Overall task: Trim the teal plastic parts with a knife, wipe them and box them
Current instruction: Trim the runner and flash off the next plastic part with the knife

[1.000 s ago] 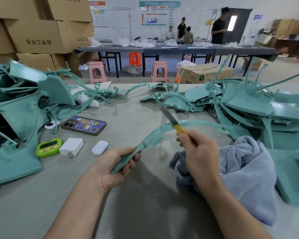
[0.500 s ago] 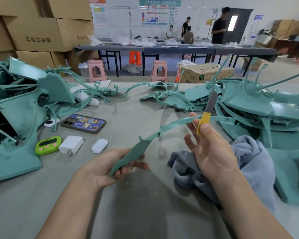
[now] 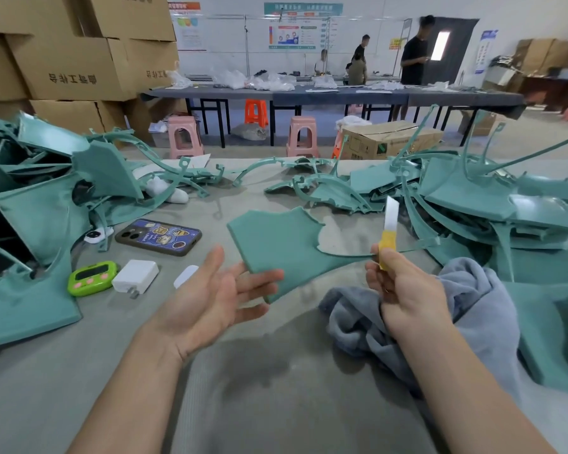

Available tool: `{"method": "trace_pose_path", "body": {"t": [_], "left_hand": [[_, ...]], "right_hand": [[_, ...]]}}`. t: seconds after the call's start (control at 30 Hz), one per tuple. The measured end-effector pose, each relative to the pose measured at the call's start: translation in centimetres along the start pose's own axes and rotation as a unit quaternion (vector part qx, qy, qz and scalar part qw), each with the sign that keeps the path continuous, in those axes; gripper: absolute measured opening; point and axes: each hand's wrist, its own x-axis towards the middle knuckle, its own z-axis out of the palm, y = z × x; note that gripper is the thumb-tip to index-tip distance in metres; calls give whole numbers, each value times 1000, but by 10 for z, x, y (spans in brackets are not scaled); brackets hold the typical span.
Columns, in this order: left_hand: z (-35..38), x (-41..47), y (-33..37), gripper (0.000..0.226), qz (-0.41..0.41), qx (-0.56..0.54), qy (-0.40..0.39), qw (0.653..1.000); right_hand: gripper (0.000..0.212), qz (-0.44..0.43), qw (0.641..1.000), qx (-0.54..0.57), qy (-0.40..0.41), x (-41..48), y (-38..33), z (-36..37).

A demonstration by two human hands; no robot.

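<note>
Watching remotely, I see the flat teal part (image 3: 276,244) held up over the grey table (image 3: 276,404), between the two heaps of untrimmed teal parts (image 3: 505,224). Its lower corner rests on the straight fingers of my left hand (image 3: 207,296), which lies palm up and grasps nothing. My right hand (image 3: 404,286) is clenched round the yellow handle of the knife (image 3: 389,231), blade pointing up. The part's thin tail reaches those fingers, but I cannot tell whether they pinch it.

The step looks like trimming. To do it well, I would close the left hand on the broad end first, so the piece cannot swing. Then I would lay the blade low against the edge and shave away from the supporting fingers in light strokes. The narrow tail will probably flex, so it wants support close to the cut. The grey cloth (image 3: 473,306) lies just under the right wrist for wiping.

The stacked cardboard boxes (image 3: 69,70) carry black printed characters I cannot read. Wall posters and the phone (image 3: 158,236) case are too small to make out.
</note>
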Motion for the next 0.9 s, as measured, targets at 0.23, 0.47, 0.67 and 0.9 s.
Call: {"method": "trace_pose_path", "body": {"t": [0.23,0.47,0.67,0.9], "left_hand": [[24,18,-25,12,128,257,296,911],[39,24,-27,40,205,218,348,888],[41,25,-28,19,212,245,391,861],[40,26,-28,18,237,214,373,871]], "right_hand": [[15,54,994,-91,-38,9,7,2],[18,-19,978,-209,-6,5,12,4],[30,-268,814,-513,-40,-12,31,9],[36,-293,752,-587,-58,-18,35,17]]}}
